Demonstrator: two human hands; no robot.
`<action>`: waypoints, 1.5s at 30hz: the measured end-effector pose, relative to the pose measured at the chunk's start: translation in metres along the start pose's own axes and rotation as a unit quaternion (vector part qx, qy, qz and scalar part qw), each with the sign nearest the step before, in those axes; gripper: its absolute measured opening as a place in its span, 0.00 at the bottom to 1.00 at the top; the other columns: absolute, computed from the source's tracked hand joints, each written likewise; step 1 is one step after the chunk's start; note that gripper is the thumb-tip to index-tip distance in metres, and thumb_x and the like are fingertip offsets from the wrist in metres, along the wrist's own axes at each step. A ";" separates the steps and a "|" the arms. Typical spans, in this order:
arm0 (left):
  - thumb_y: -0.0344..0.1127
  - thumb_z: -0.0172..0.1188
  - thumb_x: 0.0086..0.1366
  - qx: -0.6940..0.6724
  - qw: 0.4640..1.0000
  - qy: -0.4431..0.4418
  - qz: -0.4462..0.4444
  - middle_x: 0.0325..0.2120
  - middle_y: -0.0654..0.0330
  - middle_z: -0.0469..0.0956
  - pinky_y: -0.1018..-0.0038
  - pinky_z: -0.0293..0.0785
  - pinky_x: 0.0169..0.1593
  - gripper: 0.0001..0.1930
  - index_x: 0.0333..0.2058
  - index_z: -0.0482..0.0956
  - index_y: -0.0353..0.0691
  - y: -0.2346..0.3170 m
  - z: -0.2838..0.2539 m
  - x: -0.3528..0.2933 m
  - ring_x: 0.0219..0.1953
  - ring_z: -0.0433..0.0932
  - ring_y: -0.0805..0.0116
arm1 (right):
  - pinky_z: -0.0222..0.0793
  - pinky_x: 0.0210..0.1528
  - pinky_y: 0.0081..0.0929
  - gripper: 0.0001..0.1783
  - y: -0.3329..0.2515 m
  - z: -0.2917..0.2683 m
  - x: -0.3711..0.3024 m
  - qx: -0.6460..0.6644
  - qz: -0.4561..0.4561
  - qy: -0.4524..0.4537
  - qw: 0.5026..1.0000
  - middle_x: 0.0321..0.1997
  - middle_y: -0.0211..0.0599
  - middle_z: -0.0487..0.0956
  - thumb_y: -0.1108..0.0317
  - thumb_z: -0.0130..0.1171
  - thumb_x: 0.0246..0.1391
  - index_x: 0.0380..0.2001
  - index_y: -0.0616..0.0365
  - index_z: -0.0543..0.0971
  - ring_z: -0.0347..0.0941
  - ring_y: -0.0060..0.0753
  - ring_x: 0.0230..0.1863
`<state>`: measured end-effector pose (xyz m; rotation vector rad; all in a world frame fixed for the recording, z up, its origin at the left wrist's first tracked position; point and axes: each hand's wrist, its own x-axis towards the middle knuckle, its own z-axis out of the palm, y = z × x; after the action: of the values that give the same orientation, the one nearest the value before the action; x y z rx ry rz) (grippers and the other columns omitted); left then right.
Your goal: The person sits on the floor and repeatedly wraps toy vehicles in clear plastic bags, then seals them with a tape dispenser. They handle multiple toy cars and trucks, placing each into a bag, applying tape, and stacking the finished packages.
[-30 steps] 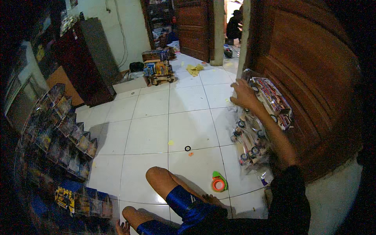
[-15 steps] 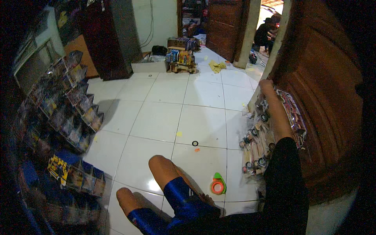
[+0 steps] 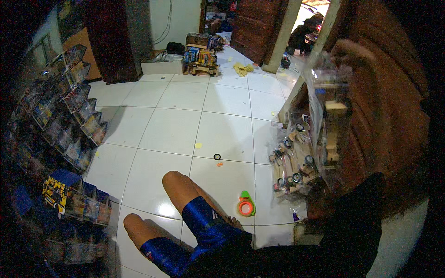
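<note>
My right hand [image 3: 353,56], smeared by motion, is raised in front of the brown door at the right. Its fingers are closed on the top of a clear plastic bag [image 3: 316,111]. Pale wooden toy vehicle parts [image 3: 334,132] hang inside the bag. Below and to the left of it, several more bagged wooden toy vehicles with black wheels [image 3: 294,160] lie heaped on the floor. My left hand is not in view. Beside my bent legs sits a green tape dispenser [image 3: 245,194] with an orange roll of tape [image 3: 245,208].
Stacked rows of plastic-wrapped boxed goods [image 3: 60,116] stand at the left. A small black wheel [image 3: 217,157] lies on the white tiles. Farther off are colourful toy trucks [image 3: 201,58], a yellow cloth [image 3: 243,69] and a brown door [image 3: 255,32]. A person [image 3: 303,37] sits beyond the doorway.
My right hand has lifted a bagged wooden toy up from the heap, in front of the door. A printed package there has gone from sight. The whole view has shifted slightly.
</note>
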<state>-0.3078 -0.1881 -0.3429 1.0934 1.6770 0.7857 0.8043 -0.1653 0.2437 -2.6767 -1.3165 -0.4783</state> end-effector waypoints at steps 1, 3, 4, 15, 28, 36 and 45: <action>0.42 0.61 0.73 0.007 0.999 -0.011 0.043 0.54 0.54 0.78 0.67 0.72 0.59 0.22 0.58 0.76 0.34 0.009 0.001 0.002 0.55 0.75 0.63 | 0.73 0.35 0.34 0.16 -0.008 -0.020 -0.006 0.025 0.001 0.023 0.999 0.35 0.39 0.81 0.57 0.62 0.57 0.39 0.58 0.82 0.79 0.34 0.35; 0.40 0.62 0.72 0.065 0.995 0.013 0.076 0.57 0.52 0.76 0.64 0.68 0.63 0.23 0.61 0.75 0.35 0.046 0.020 0.023 0.59 0.72 0.59 | 0.71 0.33 0.32 0.17 -0.028 -0.059 -0.013 0.082 -0.006 0.069 0.994 0.34 0.36 0.80 0.54 0.61 0.59 0.39 0.57 0.81 0.77 0.31 0.33; 0.39 0.62 0.71 0.100 0.989 0.028 0.106 0.59 0.52 0.75 0.62 0.67 0.65 0.24 0.62 0.74 0.36 0.074 0.037 0.037 0.61 0.71 0.57 | 0.70 0.33 0.30 0.17 -0.041 -0.075 -0.016 0.116 -0.014 0.090 0.989 0.33 0.35 0.80 0.53 0.61 0.60 0.39 0.57 0.81 0.77 0.30 0.33; 0.45 0.79 0.54 -0.022 0.892 -0.118 0.436 0.69 0.43 0.63 0.57 0.76 0.58 0.61 0.76 0.44 0.44 0.454 0.204 -0.018 0.60 0.76 0.50 | 0.61 0.25 0.15 0.22 -0.317 -0.105 -0.067 0.486 -0.292 0.139 0.812 0.28 0.21 0.78 0.44 0.54 0.70 0.46 0.51 0.81 0.68 0.14 0.23; 0.33 0.61 0.72 -0.054 0.857 0.112 0.501 0.20 0.67 0.79 0.80 0.68 0.25 0.09 0.36 0.87 0.35 0.530 0.119 0.062 0.21 0.74 0.81 | 0.66 0.34 0.18 0.19 -0.379 0.048 -0.033 0.626 -0.242 -0.122 0.732 0.38 0.28 0.84 0.51 0.54 0.71 0.48 0.55 0.82 0.73 0.17 0.32; 0.40 0.68 0.68 0.129 0.828 0.109 0.534 0.22 0.65 0.83 0.79 0.70 0.26 0.14 0.33 0.88 0.33 0.562 0.073 0.045 0.23 0.76 0.80 | 0.75 0.51 0.29 0.24 -0.405 0.129 -0.083 0.769 -0.135 -0.176 0.600 0.47 0.34 0.84 0.50 0.53 0.72 0.57 0.58 0.79 0.80 0.27 0.46; 0.32 0.70 0.64 0.062 0.856 0.136 0.495 0.23 0.64 0.85 0.78 0.73 0.29 0.07 0.32 0.89 0.33 0.489 0.079 0.045 0.24 0.78 0.79 | 0.71 0.35 0.18 0.14 -0.392 0.167 -0.142 0.765 -0.075 -0.162 0.619 0.33 0.24 0.77 0.57 0.56 0.71 0.45 0.58 0.79 0.73 0.19 0.32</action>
<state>-0.0896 0.0469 0.0371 2.0612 1.3116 1.5381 0.4517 0.0093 0.0273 -1.1317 -1.0679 0.8555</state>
